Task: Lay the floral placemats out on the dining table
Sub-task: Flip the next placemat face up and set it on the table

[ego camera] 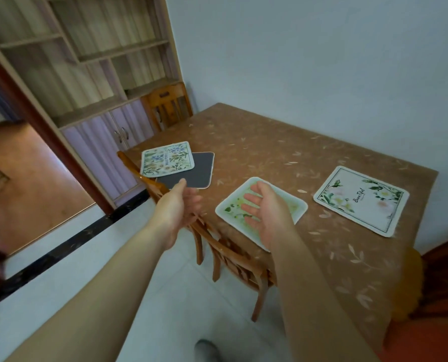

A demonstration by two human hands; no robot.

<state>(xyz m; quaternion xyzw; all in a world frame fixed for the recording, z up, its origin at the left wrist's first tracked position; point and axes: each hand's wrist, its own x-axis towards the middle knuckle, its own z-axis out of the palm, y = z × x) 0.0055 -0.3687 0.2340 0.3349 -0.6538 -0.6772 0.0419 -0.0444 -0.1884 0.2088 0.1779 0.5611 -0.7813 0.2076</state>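
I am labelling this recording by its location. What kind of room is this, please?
Most likely the dining corner of a home. A dining table with a brown leaf-print cloth carries floral placemats, wooden chairs stand at it, and a shelving cabinet lines the wall.

You see a dining table [283,152] under a smooth brown leaf-print cover with a faint sheen. The floral placemats [361,199] look matt and cloth-like with stitched edges; one dark mat [194,171] shows a matt grey underside. Chair [233,257]: glossy varnished wood.
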